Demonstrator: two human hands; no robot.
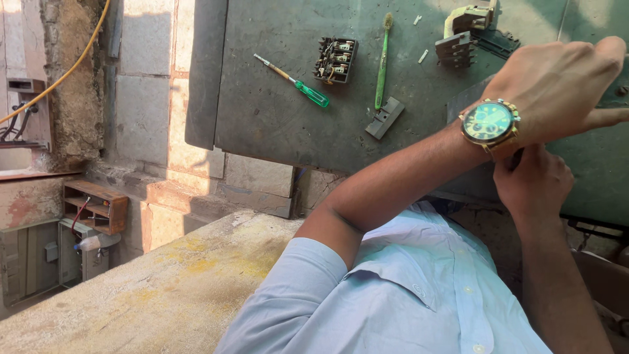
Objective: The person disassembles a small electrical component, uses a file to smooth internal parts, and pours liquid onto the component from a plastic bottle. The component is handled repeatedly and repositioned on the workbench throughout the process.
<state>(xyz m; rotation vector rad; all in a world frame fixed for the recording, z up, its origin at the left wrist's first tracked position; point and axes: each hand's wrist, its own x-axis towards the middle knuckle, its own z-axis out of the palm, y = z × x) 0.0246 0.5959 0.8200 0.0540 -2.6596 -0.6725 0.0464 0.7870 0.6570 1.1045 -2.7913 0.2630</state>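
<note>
My left hand [557, 85], with a gold wristwatch [490, 122] with a green dial on its wrist, lies with fingers spread over a grey-green metal box [590, 177] at the right. My right hand [531, 180] sits just under that wrist, fingers curled around a small dark thing [517, 158] that is mostly hidden. Further left on the dark green metal sheet [275, 124] lie a green-handled screwdriver [308, 88], a black terminal block [336, 59], a green toothbrush [382, 62] and a small grey part [384, 118], all apart from both hands.
Beige and dark switch parts [465, 33] lie at the sheet's top right. A concrete ledge [164, 288] runs below, and my light blue shirt [406, 295] fills the bottom. At the left are a yellow hose [72, 65] and a rusty open box [98, 206].
</note>
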